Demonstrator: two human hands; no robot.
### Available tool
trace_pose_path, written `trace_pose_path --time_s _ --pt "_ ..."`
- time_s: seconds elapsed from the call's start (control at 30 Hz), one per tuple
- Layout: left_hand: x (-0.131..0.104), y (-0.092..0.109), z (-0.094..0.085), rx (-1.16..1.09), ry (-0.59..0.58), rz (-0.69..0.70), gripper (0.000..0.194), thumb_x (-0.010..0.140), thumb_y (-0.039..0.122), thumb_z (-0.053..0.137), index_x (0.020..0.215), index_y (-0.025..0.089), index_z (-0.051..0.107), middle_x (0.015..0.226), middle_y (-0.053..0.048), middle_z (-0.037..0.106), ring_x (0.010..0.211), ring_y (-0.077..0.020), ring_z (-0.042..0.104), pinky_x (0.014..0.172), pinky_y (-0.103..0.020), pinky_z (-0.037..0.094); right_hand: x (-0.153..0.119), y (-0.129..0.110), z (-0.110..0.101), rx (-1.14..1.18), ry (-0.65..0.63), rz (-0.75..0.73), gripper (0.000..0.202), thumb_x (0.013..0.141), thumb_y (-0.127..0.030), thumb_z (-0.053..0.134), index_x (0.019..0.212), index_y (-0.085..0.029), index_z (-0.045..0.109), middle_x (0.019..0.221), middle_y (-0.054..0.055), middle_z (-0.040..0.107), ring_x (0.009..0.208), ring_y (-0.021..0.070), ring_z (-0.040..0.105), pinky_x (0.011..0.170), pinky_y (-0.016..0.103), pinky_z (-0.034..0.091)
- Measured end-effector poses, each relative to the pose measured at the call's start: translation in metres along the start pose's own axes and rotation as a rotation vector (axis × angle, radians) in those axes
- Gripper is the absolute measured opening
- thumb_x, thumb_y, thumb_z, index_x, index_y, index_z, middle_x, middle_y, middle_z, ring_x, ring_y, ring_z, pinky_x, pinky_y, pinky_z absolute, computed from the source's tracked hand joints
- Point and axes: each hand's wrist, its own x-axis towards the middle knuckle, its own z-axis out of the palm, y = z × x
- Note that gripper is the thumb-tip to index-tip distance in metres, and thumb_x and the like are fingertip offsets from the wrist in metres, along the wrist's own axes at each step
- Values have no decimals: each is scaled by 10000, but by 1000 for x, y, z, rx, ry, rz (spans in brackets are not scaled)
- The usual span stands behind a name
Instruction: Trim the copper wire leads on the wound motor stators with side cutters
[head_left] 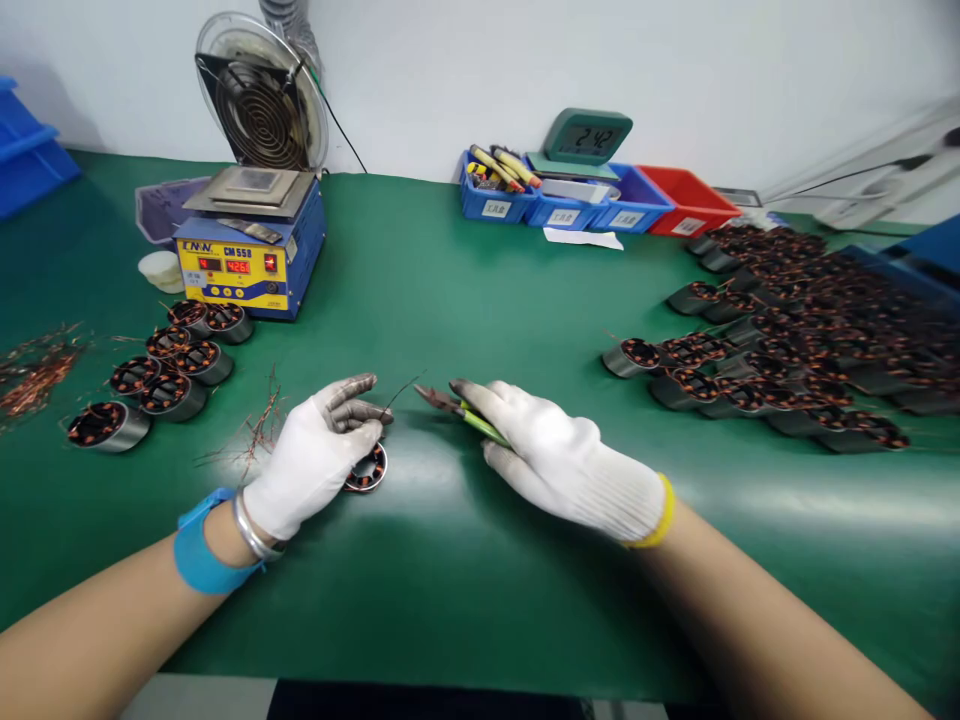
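My left hand (319,450), in a white glove with greyed fingertips, is bent over a small wire-wound motor stator (367,468) on the green mat. Its thumb and fingers come together at a thin dark wire (401,393) that sticks up to the right; the glove hides part of the stator. Closed around green-handled cutting pliers (480,420) is my gloved right hand (544,445). The pliers' jaws point left, close to the wire's free end but apart from the stator. Loose copper wire scraps (261,425) lie just left of my left hand.
Several stators (172,395) stand at left before a blue-yellow CM 558 unit (247,262) with a fan (259,112) behind. Many more stators (780,360) crowd the right. Blue tool bins (495,205), a red bin (686,200) and a clock (589,137) line the back.
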Motion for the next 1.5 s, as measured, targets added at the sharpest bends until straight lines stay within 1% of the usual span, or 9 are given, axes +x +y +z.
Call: trace_pose_path --time_s 0.17,0.43,0.7,0.83,1.1,1.2,1.3,1.4,1.5 --pt "0 0 0 -4 5 0 770 609 355 774 1283 87 514 934 -118 728 911 -271 694 796 -401 554 -3 -17 -7 -37 -60 -37 615 844 -204 430 1454 -128 403 1242 182 542 1079 322 547 821 433 506" --pt "1 -3 -2 9 -20 20 722 641 356 738 1283 97 534 954 -111 723 919 -269 693 802 -407 555 5 -22 -5 -6 -51 -65 595 831 -193 453 1423 -135 434 1161 153 557 1023 296 547 832 420 491" --pt "-1 0 -2 -8 -66 7 744 651 368 734 1304 85 517 1045 -157 724 990 -304 690 874 -450 544 8 -30 -9 -159 -10 -33 563 862 -243 471 1423 -197 440 1101 118 568 927 285 561 722 377 455" --pt "-2 3 0 -33 -80 -15 780 633 367 745 1313 76 496 1076 -175 717 993 -316 688 869 -458 539 12 -35 -14 -218 -33 -15 519 876 -259 485 1394 -220 471 1073 106 582 906 282 573 703 370 443" --pt "1 -6 0 58 -55 28 726 680 378 687 1318 87 498 960 -116 715 910 -267 687 787 -395 550 11 -32 -20 -186 -123 44 484 947 -318 418 1429 -284 425 1119 76 612 905 245 628 523 287 347" --pt "-3 1 -2 284 -19 73 748 702 402 642 1359 95 460 1070 -136 687 935 -262 674 806 -400 548 10 -25 -19 -203 -93 97 497 965 -361 390 1451 -259 399 1156 90 593 909 251 625 526 294 359" --pt "-13 14 -6 784 61 133 771 652 491 696 1314 148 501 1222 -149 619 979 -300 650 852 -444 525 10 -18 -15 -288 -99 115 481 937 -361 448 1391 -205 485 1081 118 594 890 280 611 640 344 436" --pt "-23 21 -9 1176 -2 96 557 627 597 700 1004 196 616 992 -103 665 841 -332 662 723 -457 526 12 -16 -9 -267 -73 79 506 901 -430 522 1326 -159 551 1050 148 606 945 321 600 794 433 471" --pt "-26 17 -9 1311 -112 170 296 747 487 627 853 211 607 840 -64 642 735 -303 657 636 -418 507 12 -25 -7 -48 115 29 673 828 -536 603 1341 -105 535 1243 211 570 1122 373 553 936 503 446"
